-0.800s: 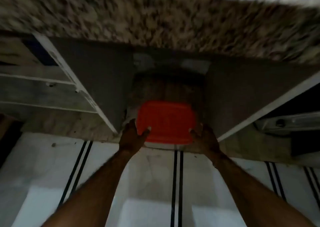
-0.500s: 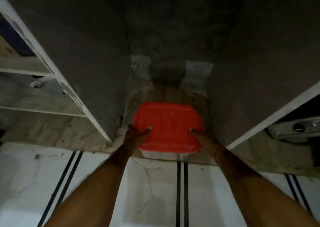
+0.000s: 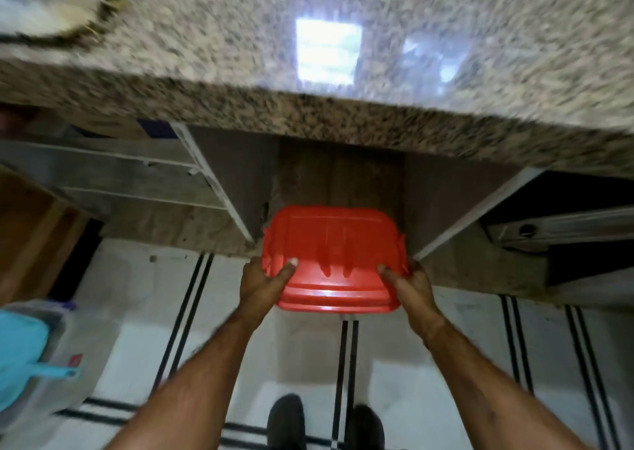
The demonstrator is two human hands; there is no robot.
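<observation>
A red plastic container with a flat lid and side clips is held out in front of me, at the mouth of the open cabinet under the counter. My left hand grips its near left corner, thumb on the lid. My right hand grips the near right corner the same way. The container's underside and my other fingers are hidden beneath it.
A speckled granite counter juts out above the cabinet. Two cabinet doors stand open on either side. A light blue dustpan sits in a bin at the left. My shoes stand on the white striped floor.
The container has come out of the cabinet toward me and risen, still held by both hands. My view lifted, so the counter top and my shoes now show.
</observation>
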